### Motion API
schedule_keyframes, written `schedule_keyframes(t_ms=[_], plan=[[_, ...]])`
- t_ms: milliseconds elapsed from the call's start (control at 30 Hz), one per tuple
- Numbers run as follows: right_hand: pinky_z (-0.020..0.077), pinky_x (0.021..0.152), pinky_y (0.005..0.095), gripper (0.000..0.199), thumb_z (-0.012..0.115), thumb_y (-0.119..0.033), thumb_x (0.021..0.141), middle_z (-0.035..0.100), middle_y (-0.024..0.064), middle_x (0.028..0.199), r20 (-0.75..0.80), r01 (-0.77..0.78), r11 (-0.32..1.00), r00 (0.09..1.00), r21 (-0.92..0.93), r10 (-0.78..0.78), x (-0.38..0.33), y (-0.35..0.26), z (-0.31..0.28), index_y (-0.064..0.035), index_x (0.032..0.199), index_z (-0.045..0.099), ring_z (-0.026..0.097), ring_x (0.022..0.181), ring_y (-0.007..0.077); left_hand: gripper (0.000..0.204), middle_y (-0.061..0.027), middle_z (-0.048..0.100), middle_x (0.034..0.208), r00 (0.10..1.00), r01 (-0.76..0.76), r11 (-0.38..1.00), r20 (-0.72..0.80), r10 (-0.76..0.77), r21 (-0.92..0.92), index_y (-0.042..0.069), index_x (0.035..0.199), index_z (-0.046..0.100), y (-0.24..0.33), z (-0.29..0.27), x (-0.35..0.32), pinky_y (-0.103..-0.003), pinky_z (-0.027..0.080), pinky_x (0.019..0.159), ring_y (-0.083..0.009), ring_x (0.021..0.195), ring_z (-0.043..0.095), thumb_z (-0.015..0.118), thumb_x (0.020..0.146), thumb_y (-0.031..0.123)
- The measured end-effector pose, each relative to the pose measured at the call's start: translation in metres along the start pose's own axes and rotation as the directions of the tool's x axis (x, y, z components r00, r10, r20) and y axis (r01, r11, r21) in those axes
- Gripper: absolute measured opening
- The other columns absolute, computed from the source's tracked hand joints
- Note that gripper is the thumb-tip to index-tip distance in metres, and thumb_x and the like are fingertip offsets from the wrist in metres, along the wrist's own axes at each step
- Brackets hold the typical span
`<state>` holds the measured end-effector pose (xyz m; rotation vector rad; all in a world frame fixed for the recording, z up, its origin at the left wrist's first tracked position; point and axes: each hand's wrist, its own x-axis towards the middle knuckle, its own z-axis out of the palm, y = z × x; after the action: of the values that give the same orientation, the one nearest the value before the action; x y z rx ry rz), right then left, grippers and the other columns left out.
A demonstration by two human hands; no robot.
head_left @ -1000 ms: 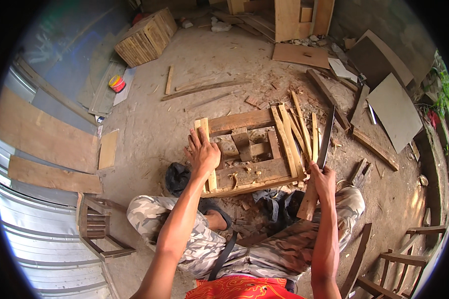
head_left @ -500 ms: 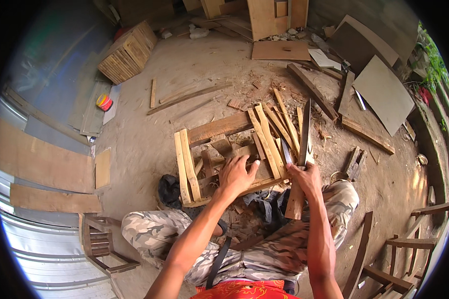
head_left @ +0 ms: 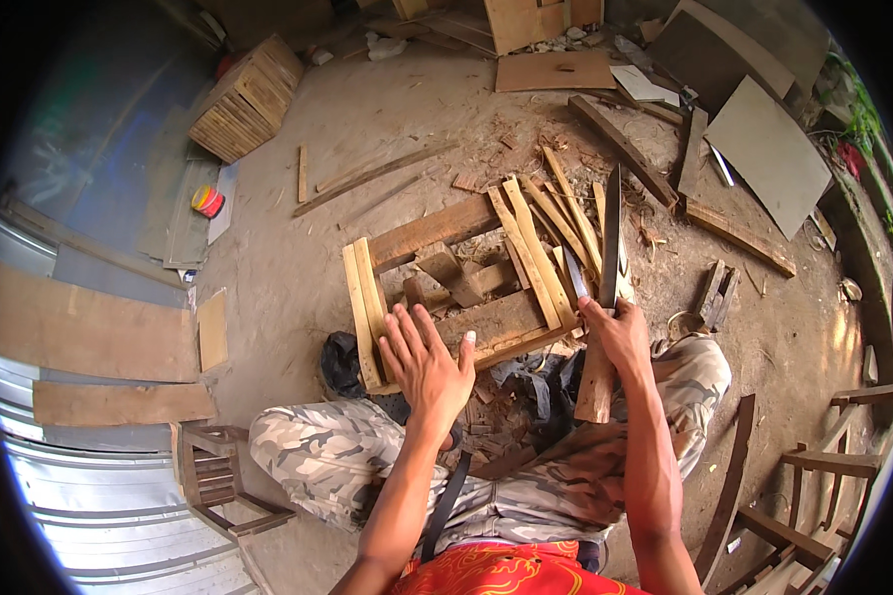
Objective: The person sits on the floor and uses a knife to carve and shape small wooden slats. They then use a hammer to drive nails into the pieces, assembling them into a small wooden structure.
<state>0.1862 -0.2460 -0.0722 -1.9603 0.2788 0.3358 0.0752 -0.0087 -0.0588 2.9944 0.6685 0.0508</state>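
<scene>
My left hand (head_left: 427,367) is spread, palm down, at the near left part of a low wooden frame (head_left: 432,234). Its fingertips reach the inner side of the frame's pale left slats (head_left: 359,302); whether they touch is unclear. Nothing is held in it. To the right, my right hand (head_left: 620,335) is closed around a machete (head_left: 612,233), its long dark blade pointing away from me and its wooden handle below my fist. A smaller shiny knife blade (head_left: 574,275) shows beside my right thumb; its handle is hidden. Wooden blocks (head_left: 453,275) lie inside the frame.
Thin wood strips (head_left: 568,213) and shavings lie just beyond the frame. Black plastic (head_left: 340,364) is bunched by its near left corner. Longer timbers (head_left: 734,238) lie at right, small wooden stools (head_left: 223,481) stand either side, and a red-yellow tub (head_left: 208,201) sits far left.
My left hand has moved left and nearer across the frame, and its fingers have spread out. My right hand keeps the machete. The view has shifted slightly.
</scene>
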Motion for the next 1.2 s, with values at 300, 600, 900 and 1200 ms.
schedule_keyframes(t_ms=[300,600,900,1200], plan=[[0.0534,0.066,0.0363,0.055,0.077,-0.049,0.087,0.071,0.014,0.073,-0.065,0.053,0.998,0.996,-0.04,-0.056,-0.006,0.006,-0.006,0.0053,0.095,0.074,0.068,0.066,0.0198,0.059,-0.0208,0.069,0.128,0.872,-0.001,0.884,0.433,0.231,-0.468,0.002,0.126,0.07,-0.001,-0.032,-0.053,-0.047,0.046,0.11,-0.039,0.124,0.062,0.056,0.1,0.054],[0.0544,0.066,0.0369,0.058,0.075,-0.052,0.088,0.072,0.0144,0.075,-0.004,0.056,0.998,0.998,-0.027,-0.056,-0.002,0.017,0.004,0.0052,0.094,0.074,0.07,0.069,0.021,0.087,-0.0249,0.018,0.168,0.759,-0.465,0.778,0.262,0.596,-0.423,0.003,0.154,0.044,0.035,0.015,-0.052,-0.058,0.018,0.125,-0.0413,0.157,0.01,0.04,0.1,0.071],[0.0541,0.083,0.0458,0.089,0.062,-0.075,0.085,0.072,0.0283,0.087,-0.088,-0.037,0.981,0.996,-0.188,0.021,0.028,0.058,0.025,0.0116,0.103,0.073,0.072,0.086,0.0353,0.129,-0.0248,0.029,0.164,0.931,-0.277,0.956,0.22,0.292,-0.096,0.005,0.16,0.027,-0.008,0.016,0.036,-0.059,0.002,0.127,-0.037,0.155,0.022,0.077,0.067,0.08],[0.0514,0.058,0.0337,0.075,0.065,-0.067,0.092,0.065,0.0098,0.077,-0.002,0.013,0.999,1.0,0.032,-0.013,0.024,0.065,0.029,0.0072,0.105,0.07,0.061,0.06,0.0168,0.102,-0.0179,0.059,0.131,0.888,-0.363,0.88,0.174,0.426,-0.305,0.01,0.15,0.047,-0.039,0.025,0.05,-0.055,0.034,0.114,-0.0351,0.126,0.055,0.088,0.066,0.052]])
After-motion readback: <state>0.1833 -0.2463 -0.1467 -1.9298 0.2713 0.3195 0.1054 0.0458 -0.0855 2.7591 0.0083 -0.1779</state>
